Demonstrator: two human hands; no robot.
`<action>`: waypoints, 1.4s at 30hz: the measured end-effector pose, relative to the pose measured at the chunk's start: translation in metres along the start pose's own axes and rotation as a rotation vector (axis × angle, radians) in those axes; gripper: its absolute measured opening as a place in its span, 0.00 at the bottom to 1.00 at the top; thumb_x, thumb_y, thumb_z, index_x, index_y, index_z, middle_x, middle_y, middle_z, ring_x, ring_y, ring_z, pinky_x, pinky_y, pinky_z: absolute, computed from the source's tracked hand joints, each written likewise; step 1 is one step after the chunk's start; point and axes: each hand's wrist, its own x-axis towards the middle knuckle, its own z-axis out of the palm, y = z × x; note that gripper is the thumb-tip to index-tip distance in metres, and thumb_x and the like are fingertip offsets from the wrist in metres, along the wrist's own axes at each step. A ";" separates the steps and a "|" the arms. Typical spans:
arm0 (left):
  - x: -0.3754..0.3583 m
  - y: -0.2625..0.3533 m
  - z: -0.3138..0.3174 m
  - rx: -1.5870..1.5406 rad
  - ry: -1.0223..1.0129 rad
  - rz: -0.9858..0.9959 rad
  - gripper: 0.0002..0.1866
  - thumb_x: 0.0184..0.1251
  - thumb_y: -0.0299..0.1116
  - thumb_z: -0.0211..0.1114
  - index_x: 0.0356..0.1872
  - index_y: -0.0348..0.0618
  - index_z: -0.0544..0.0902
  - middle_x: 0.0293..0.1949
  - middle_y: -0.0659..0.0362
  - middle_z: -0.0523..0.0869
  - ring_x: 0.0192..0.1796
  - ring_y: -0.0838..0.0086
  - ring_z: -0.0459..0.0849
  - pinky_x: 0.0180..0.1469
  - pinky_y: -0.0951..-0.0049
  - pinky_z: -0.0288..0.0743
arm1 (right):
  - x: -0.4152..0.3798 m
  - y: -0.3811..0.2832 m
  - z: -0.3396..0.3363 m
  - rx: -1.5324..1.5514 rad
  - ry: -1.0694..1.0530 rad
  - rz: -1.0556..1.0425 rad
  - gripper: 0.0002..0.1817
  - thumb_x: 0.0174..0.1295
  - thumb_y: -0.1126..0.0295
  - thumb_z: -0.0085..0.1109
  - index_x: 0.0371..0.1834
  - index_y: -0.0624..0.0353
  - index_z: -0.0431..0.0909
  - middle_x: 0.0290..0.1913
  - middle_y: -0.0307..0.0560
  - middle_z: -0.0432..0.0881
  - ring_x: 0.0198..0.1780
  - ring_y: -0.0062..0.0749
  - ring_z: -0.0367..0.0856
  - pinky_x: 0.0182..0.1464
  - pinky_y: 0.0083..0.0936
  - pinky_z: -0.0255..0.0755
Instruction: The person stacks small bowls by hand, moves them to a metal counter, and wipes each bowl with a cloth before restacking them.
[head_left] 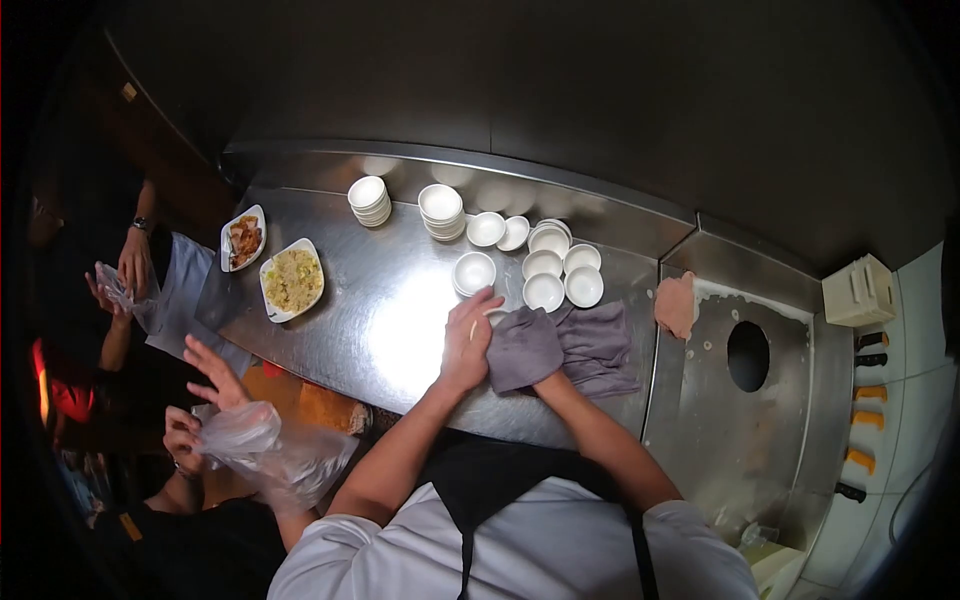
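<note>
Head camera view, showing a steel counter (345,345) and two bare hands at its front edge. The left hand (463,340) is held with its fingers extended beside one small white bowl (496,316), whose rim is partly seen between the two hands; whether the bowl is gripped cannot be told. The right hand (548,383) is mostly covered by one gray-purple cloth (525,350), so its grasp cannot be told. One crumpled cloth (602,350) of the same color is seen just to the right. Behind the hands, two tall bowl stacks (441,212) and one lower stack (549,240) are set along the back, with seven further bowl openings (542,292) visible around them; the exact total is hidden by nesting. Two plates of food are placed at the left: one of fried rice (292,281) and one of browned pieces (243,238). One pink cloth (675,305) is laid near one round hole (748,356) at the right. Six knives are seen at the wall, three with black handles (871,360) and three with yellow handles (868,393). At the far left, two clear plastic bags (240,440) are handled by two other people (215,375).
</note>
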 end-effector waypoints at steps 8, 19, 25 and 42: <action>0.062 -0.027 0.010 0.387 0.256 -0.321 0.27 0.75 0.44 0.48 0.67 0.35 0.68 0.69 0.43 0.64 0.71 0.51 0.59 0.73 0.59 0.51 | -0.044 0.032 -0.030 0.276 0.000 0.491 0.36 0.53 0.63 0.58 0.55 0.85 0.57 0.39 0.64 0.77 0.38 0.55 0.78 0.41 0.41 0.73; 0.065 -0.046 0.025 0.407 0.391 -0.368 0.21 0.66 0.34 0.55 0.60 0.39 0.73 0.55 0.43 0.77 0.59 0.49 0.72 0.64 0.56 0.64 | -0.100 0.095 -0.038 0.475 0.092 0.648 0.37 0.58 0.58 0.61 0.62 0.75 0.60 0.53 0.61 0.75 0.52 0.52 0.76 0.57 0.36 0.70; 0.079 -0.067 -0.008 0.592 0.698 -0.461 0.22 0.68 0.31 0.54 0.62 0.37 0.68 0.56 0.41 0.76 0.59 0.47 0.71 0.65 0.54 0.60 | -0.101 0.105 -0.030 0.592 0.146 0.693 0.39 0.55 0.58 0.64 0.63 0.73 0.59 0.55 0.62 0.75 0.53 0.54 0.76 0.57 0.37 0.71; 0.139 -0.045 0.061 -0.429 0.360 -0.834 0.17 0.70 0.40 0.57 0.41 0.30 0.76 0.28 0.51 0.83 0.22 0.71 0.82 0.18 0.72 0.72 | -0.082 0.100 -0.072 0.845 0.131 0.867 0.31 0.58 0.62 0.65 0.60 0.69 0.66 0.51 0.52 0.78 0.50 0.41 0.78 0.55 0.30 0.73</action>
